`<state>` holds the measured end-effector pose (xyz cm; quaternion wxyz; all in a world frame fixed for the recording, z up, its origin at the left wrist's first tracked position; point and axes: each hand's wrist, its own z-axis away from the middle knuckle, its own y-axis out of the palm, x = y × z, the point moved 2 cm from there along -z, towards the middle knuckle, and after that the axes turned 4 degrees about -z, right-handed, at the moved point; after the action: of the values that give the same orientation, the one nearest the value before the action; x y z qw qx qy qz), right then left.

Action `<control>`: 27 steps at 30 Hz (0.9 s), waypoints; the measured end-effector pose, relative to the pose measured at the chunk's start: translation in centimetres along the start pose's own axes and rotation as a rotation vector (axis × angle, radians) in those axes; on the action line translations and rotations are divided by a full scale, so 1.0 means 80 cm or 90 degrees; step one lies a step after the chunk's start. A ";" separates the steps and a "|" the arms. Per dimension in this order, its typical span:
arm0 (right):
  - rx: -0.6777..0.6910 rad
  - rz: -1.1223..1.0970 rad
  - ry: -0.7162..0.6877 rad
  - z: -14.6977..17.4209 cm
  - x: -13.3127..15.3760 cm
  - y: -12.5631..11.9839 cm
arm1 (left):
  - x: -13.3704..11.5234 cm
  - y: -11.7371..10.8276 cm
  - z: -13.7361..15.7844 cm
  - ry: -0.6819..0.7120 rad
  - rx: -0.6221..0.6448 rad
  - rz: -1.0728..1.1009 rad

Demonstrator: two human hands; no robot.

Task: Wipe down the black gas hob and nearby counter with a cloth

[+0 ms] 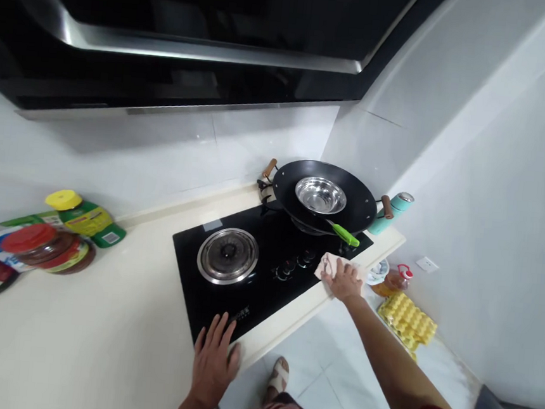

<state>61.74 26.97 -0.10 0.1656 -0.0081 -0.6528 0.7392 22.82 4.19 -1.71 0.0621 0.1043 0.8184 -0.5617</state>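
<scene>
My right hand [344, 283] presses a pale pink cloth [327, 261] against the front right edge of the black glass gas stove [264, 300], where it meets the white counter. Part of the cloth is hidden under the palm. Spread fingers of my left hand [212, 359] lie flat on the stove's front left corner, with nothing in them. Two knobs [286, 269] sit between the hands. Behind the cloth, a black wok [356, 202] rests on the right burner, holding a shiny steel bowl [321, 196]. A bright green handle [345, 235] sticks out over the wok's near rim.
A range hood [207, 75] overhangs the stove. The left burner [228, 256] is uncovered. Jars and a green bottle [92, 222] stand on the left counter [99, 329]. A teal flask [390, 213] is beside the wok. Yellow egg trays [408, 319] and an oil jug [392, 280] are below, right.
</scene>
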 end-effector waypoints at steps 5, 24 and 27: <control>-0.011 -0.049 -0.139 0.114 0.082 0.063 | 0.006 -0.002 0.004 -0.031 0.030 0.133; 0.140 -0.675 -0.150 0.292 0.195 0.125 | 0.043 -0.054 0.079 0.002 0.079 0.042; -0.165 -0.500 -0.128 0.237 0.151 0.102 | 0.023 -0.045 0.057 -0.030 0.228 0.023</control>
<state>44.06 11.01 -2.74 0.3673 0.2926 -0.7070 0.5288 20.08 -1.12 -0.46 0.0717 0.1152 0.7016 -0.6995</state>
